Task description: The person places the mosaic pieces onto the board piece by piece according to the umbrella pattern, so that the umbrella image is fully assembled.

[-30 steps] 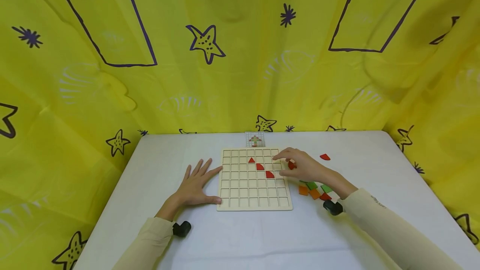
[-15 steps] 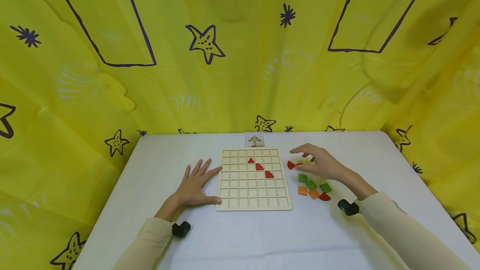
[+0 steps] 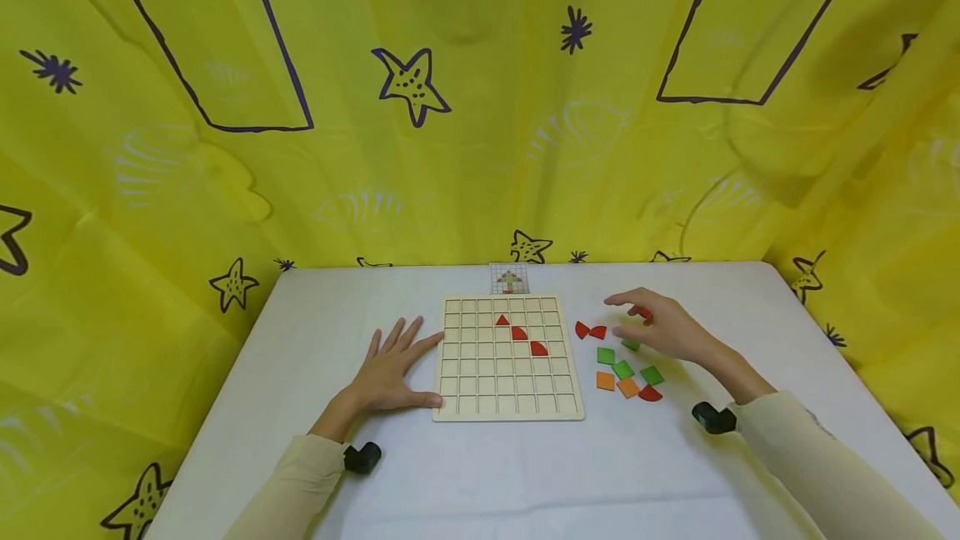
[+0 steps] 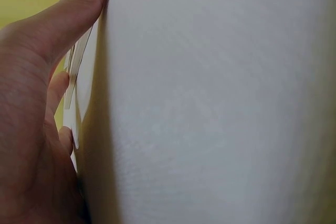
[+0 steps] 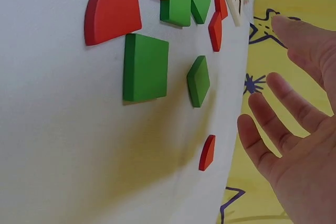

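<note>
A pale wooden grid board (image 3: 498,390) lies on the table, with a red triangle (image 3: 502,320) and two red quarter-circle pieces, one upper (image 3: 519,332) and one lower (image 3: 538,348), in its cells. My left hand (image 3: 390,369) lies spread at the board's left side, thumb and index finger touching its edge. To the right, my right hand (image 3: 660,325) hovers over loose pieces with fingers apart, holding nothing. Close to it are two red pieces (image 3: 597,332) and a green square (image 5: 198,81). Another red piece (image 5: 208,153) lies on the table, partly hidden by that hand in the head view.
Several green squares (image 3: 622,369), orange squares (image 3: 605,381) and a red quarter-circle (image 3: 650,393) lie right of the board. A small gridded picture card (image 3: 509,279) sits behind the board. A yellow patterned curtain (image 3: 480,173) stands at the table's far edge.
My right hand has moved right, from the board's right edge to above the loose pieces, uncovering two red pieces. The left hand and the board have stayed in place.
</note>
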The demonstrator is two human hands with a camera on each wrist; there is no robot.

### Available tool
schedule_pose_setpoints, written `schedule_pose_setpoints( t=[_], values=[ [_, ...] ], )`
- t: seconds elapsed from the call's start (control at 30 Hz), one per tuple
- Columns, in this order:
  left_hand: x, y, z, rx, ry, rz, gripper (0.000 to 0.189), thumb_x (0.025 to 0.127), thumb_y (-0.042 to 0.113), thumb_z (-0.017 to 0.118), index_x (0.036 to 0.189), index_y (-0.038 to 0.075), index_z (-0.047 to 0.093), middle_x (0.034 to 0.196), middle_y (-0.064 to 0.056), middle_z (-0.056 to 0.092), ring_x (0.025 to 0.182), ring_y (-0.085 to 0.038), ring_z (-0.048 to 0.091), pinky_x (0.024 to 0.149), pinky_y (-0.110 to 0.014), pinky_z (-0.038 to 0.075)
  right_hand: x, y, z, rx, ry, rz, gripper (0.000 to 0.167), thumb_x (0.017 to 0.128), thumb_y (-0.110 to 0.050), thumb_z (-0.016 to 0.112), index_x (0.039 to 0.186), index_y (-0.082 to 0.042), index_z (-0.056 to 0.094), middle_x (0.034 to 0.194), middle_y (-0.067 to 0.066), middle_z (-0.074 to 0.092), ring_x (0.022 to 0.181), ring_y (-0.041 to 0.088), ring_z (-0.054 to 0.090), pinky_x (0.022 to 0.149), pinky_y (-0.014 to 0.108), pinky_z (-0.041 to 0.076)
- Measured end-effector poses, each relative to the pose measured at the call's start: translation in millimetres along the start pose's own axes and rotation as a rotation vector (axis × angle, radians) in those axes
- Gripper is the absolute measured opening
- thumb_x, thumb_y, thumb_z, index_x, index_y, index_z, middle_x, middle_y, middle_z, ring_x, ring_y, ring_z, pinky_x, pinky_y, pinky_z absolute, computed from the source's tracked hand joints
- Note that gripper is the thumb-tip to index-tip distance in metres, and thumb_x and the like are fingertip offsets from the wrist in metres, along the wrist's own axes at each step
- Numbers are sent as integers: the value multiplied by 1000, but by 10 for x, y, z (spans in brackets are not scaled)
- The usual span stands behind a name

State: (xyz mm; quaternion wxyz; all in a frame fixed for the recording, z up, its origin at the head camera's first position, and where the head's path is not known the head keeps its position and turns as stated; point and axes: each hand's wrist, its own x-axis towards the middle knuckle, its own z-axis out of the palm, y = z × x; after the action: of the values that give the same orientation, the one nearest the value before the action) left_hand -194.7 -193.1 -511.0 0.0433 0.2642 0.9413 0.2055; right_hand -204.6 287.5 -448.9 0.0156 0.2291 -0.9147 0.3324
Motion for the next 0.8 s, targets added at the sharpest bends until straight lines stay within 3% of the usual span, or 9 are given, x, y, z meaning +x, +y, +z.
schedule_pose_setpoints(
  t=[0.13, 0.4, 0.53, 0.8],
  values=[
    [3, 16, -7, -1, -17, -13, 107, 74, 72, 78, 161, 25, 37, 171, -16, 15, 156, -45, 4, 118, -72, -2, -54, 41, -4, -1, 14, 15, 45, 90, -14, 81, 132, -4, 66, 127, 19, 67, 104, 39, 66, 86, 54, 56],
    [6, -24, 38, -2, 4, -6, 108, 72, 78, 74, 160, 26, 38, 171, -16, 16, 156, -45, 5, 117, -72, -2, -187, 192, 20, -2, -62, 130, 47, 89, -14, 81, 133, -6, 66, 126, 13, 68, 99, 27, 61, 78, 31, 52],
    [11, -38, 43, 0, -7, -12, 109, 72, 78, 74, 161, 28, 36, 171, -15, 14, 156, -44, 3, 118, -71, -4, -225, 266, 28, 2, -95, 169, 46, 89, -13, 81, 132, -6, 67, 121, 10, 69, 97, 23, 60, 80, 31, 51],
    [23, 5, -13, 12, -47, -37, 106, 74, 72, 77, 161, 28, 36, 172, -13, 12, 157, -42, 1, 118, -71, -3, -225, 349, -2, -5, -127, 147, 40, 89, -14, 81, 126, -5, 70, 108, 5, 65, 92, 20, 55, 77, 29, 48]
  ],
)
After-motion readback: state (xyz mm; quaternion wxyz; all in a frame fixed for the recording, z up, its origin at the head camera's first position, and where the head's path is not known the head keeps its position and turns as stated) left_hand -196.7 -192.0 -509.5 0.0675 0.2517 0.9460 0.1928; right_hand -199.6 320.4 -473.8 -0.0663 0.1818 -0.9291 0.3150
